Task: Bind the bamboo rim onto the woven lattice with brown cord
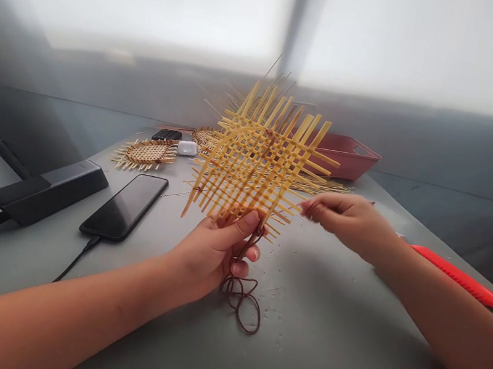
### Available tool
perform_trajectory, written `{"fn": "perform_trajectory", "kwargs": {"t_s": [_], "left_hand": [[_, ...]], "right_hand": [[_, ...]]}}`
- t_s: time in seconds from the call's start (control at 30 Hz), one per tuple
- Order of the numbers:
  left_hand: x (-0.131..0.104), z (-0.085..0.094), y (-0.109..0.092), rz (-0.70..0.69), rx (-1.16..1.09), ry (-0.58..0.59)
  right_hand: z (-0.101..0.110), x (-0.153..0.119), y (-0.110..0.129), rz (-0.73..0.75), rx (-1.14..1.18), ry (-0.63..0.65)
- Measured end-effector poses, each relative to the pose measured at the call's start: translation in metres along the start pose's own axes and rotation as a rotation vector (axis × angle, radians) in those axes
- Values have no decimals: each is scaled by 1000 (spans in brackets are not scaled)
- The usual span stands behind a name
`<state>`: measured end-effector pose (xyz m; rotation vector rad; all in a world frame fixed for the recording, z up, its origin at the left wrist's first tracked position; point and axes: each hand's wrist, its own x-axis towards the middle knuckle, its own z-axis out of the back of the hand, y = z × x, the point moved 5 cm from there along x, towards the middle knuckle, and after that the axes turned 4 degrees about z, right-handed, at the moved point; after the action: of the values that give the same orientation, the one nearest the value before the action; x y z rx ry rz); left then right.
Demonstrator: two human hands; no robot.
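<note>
The left hand is clamping the lower edge of a woven lattice, which is tilting above the tabletop. A brown cord is looping below that hand. Well apart from it, the right hand is curling its fingers together just beside the lattice's right edge; whether they are pinching anything, one cannot tell.
</note>
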<state>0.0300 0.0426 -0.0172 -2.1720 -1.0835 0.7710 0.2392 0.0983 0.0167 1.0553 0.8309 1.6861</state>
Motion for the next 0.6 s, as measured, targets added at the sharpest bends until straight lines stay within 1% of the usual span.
{"fn": "perform_trajectory", "kwargs": {"t_s": [0.07, 0.1, 0.17, 0.2, 0.23, 0.27, 0.3, 0.37, 0.43, 0.5, 0.53, 0.57, 0.6], "left_hand": [[0, 1, 0, 8, 8, -9], [-1, 1, 0, 13, 13, -13], [-1, 1, 0, 17, 21, -19], [-1, 2, 0, 16, 23, -22], [-1, 2, 0, 13, 25, -24], [-1, 2, 0, 10, 25, -25], [-1, 3, 0, 8, 24, -24], [0, 3, 0, 6, 25, -24], [0, 3, 0, 4, 26, -28], [0, 3, 0, 0, 28, -25], [0, 3, 0, -2, 28, -18], [0, 2, 0, -3, 27, -9], [0, 2, 0, -2, 26, -2]], "right_hand": [[10, 2, 7, 35, 248, -202], [13, 2, 13, 60, 363, -256], [13, 0, 25, 82, 568, -290], [11, -2, 29, 51, 662, -277], [9, -5, 32, 18, 692, -260], [5, -7, 34, -17, 690, -216], [1, -9, 35, -42, 651, -140], [-8, -13, 33, -33, 502, 6], [-15, -14, 28, 38, 219, 118], [-22, -16, 21, 120, -135, 214], [-25, -16, 18, 153, -288, 251], [-27, -17, 15, 174, -389, 265], [-27, -17, 14, 180, -413, 245]]}}
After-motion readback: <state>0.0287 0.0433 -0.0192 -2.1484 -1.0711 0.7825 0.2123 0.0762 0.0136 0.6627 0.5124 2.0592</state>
